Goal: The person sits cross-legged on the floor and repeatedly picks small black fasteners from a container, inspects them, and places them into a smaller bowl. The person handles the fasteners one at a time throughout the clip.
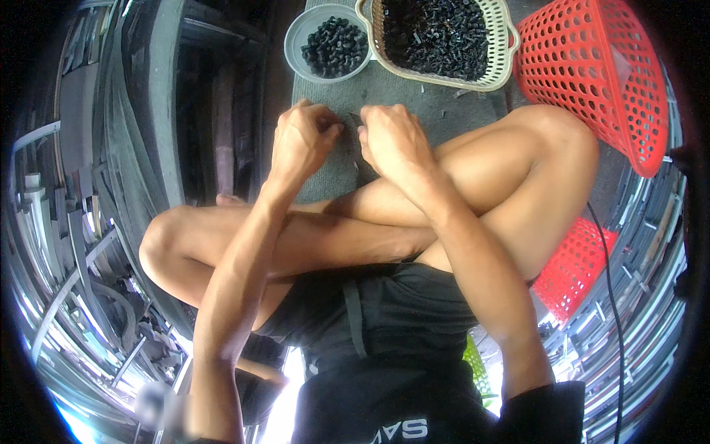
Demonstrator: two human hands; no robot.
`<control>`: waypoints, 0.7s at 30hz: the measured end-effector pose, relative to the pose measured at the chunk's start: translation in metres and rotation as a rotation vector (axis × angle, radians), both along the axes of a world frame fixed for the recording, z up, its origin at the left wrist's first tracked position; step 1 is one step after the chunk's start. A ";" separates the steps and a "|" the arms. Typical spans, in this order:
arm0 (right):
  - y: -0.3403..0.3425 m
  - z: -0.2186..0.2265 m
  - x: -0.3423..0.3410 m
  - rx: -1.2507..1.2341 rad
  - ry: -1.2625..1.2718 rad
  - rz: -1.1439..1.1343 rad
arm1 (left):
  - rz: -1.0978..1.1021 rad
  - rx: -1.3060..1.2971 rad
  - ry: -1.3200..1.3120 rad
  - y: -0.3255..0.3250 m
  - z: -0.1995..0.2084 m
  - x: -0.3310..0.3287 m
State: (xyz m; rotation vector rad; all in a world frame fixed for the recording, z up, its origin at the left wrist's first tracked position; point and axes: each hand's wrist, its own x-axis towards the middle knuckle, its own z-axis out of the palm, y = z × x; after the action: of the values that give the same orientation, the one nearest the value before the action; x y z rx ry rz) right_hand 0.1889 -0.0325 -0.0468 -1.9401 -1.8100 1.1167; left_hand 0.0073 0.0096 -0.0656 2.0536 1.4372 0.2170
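My left hand (305, 140) is closed, thumb and fingers pinched together, above the grey mat (325, 181) in front of my crossed legs. Level with it, a short gap to the right, my right hand (396, 142) is also closed, its fingers curled inward. Something small and dark shows at the fingertips of both, too small to name. Just beyond the hands stands a round whitish bowl (291, 53) holding small black pieces (336, 48). Beside it, a cream plastic basket (444, 80) contains a heap of black parts (436, 37).
A tall red perforated basket (569, 66) leans at the far right. Another red basket (573, 270) sits behind my right knee, with a black cable (612, 311) running past it. Long strips and bars (81, 222) are stacked on the left. Small scraps lie near the cream basket.
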 end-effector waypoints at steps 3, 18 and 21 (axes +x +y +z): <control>0.000 -0.002 0.000 -0.032 0.041 0.021 | 0.042 -0.125 -0.009 0.006 0.002 -0.001; 0.000 -0.020 -0.011 -0.019 -0.022 0.041 | 0.123 -0.275 -0.006 0.015 0.010 0.002; 0.000 -0.019 -0.011 -0.013 -0.017 0.056 | 0.111 -0.278 0.007 0.017 0.008 0.000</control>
State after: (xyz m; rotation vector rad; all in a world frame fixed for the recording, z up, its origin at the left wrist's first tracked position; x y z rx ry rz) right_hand 0.1778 -0.0326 -0.0654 -1.9226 -1.8811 1.1354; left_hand 0.0070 0.0263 -0.0576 1.7548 1.4958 0.0512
